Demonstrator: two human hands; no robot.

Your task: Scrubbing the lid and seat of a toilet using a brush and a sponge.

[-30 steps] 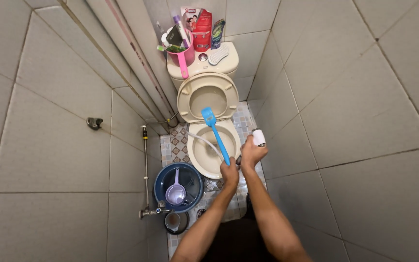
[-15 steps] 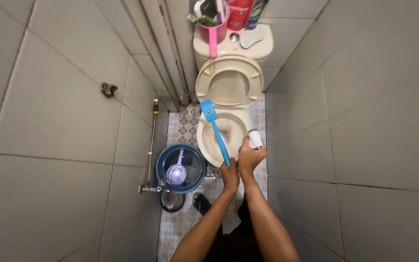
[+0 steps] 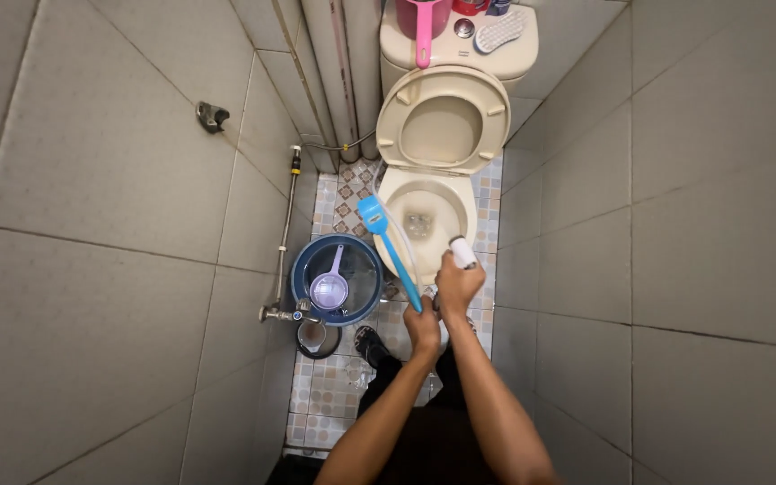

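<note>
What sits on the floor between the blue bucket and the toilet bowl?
In the head view, only a strip of patterned floor tiles separates the blue bucket from the toilet bowl; the blue brush hangs above the gap.

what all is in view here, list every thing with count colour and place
toilet: 1, cream, far end of the floor, seat and lid raised
brush: 1, blue, over the bowl's left rim
spray head: 1, white, over the bowl's right rim
bucket: 1, blue, floor left of the toilet
dipper: 1, lilac, inside the bucket
pink cup: 1, on the tank
scrub pad: 1, white, on the tank
tap: 1, metal, low on the left wall
left hand: 1, fingers around the brush handle
right hand: 1, fingers around the spray head
</note>
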